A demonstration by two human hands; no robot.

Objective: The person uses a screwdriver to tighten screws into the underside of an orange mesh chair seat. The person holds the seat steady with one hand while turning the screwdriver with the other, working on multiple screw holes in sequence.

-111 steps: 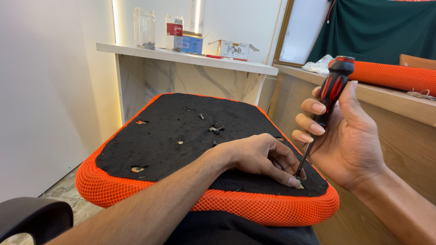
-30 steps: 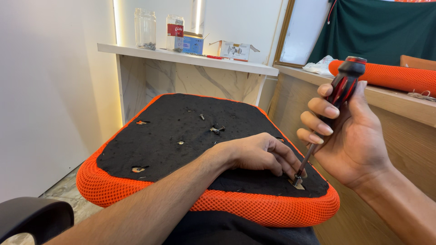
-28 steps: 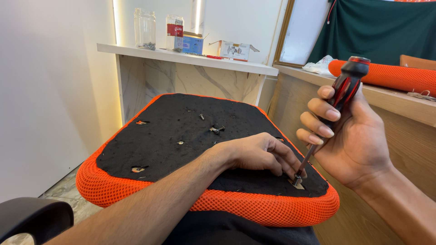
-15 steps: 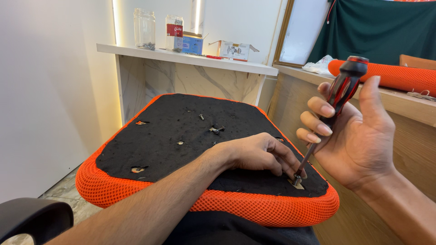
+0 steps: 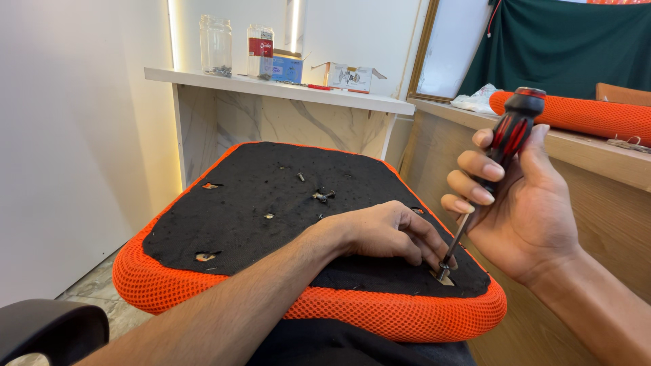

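Note:
An upturned chair seat lies in front of me, black fabric on its underside with an orange mesh rim. My right hand grips a screwdriver with a red and black handle, held nearly upright. Its tip rests in a screw hole near the seat's front right corner. My left hand lies flat on the black fabric, its fingertips pinched around the screwdriver tip. A few loose screws lie near the middle of the seat.
A white marble-faced shelf behind carries a glass jar and small boxes. A wooden counter at right holds another orange mesh cushion. A black chair arm is at bottom left.
The screwdriver handle has turned in my right hand, with the fingers regripping it. My left hand has stayed at the tip.

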